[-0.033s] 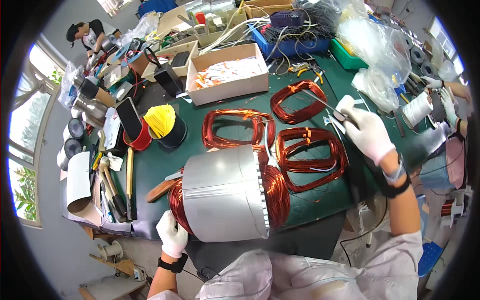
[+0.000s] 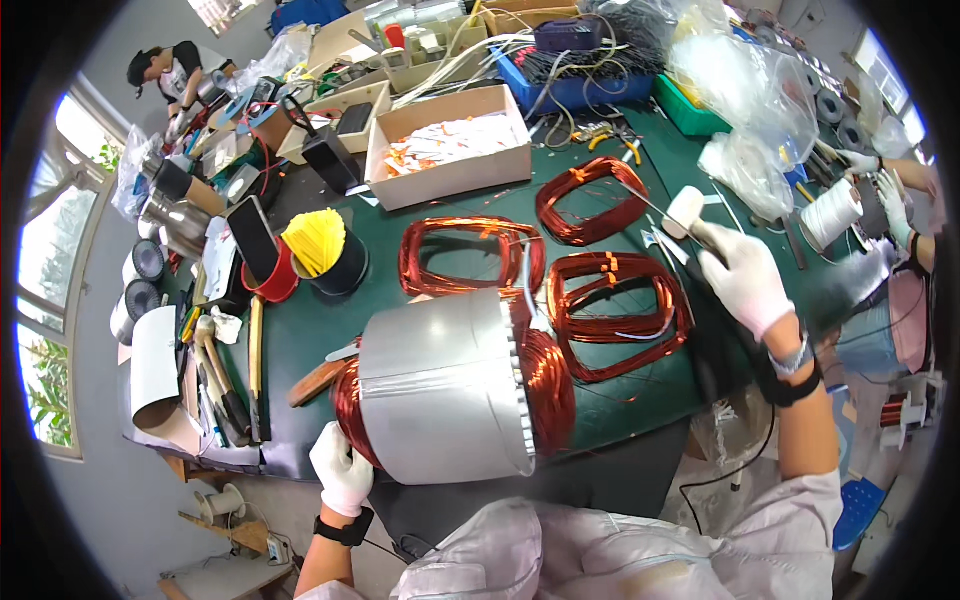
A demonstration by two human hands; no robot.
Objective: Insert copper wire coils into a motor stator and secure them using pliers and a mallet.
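A silver motor stator (image 2: 440, 390) lies on its side at the near edge of the table. Copper windings (image 2: 549, 390) bulge from both its ends. My left hand (image 2: 342, 468), in a white glove, is closed with curled fingers against the stator's left winding; what lies inside the fingers is hidden. Off to the right, my gloved right hand (image 2: 745, 275) is closed around the handle of a mallet with a white head (image 2: 684, 212). The mallet is raised beside loose copper coils (image 2: 620, 370), which lie tied in loops behind and right of the stator. A thin metal strip (image 2: 642, 198) runs up to the mallet head.
Behind the coils stands a cardboard box (image 2: 455, 180) of white and orange pieces. A black cup (image 2: 345, 268) with yellow strips, a red holder (image 2: 272, 285) and hammers (image 2: 225, 385) are at left. A co-worker's gloved hands (image 2: 893, 205) work far right; another person (image 2: 175, 80) is far left.
My right hand has shifted slightly right and down, and the white mallet head shows more fully. The whole view has slid a little; my left hand stays at the winding.
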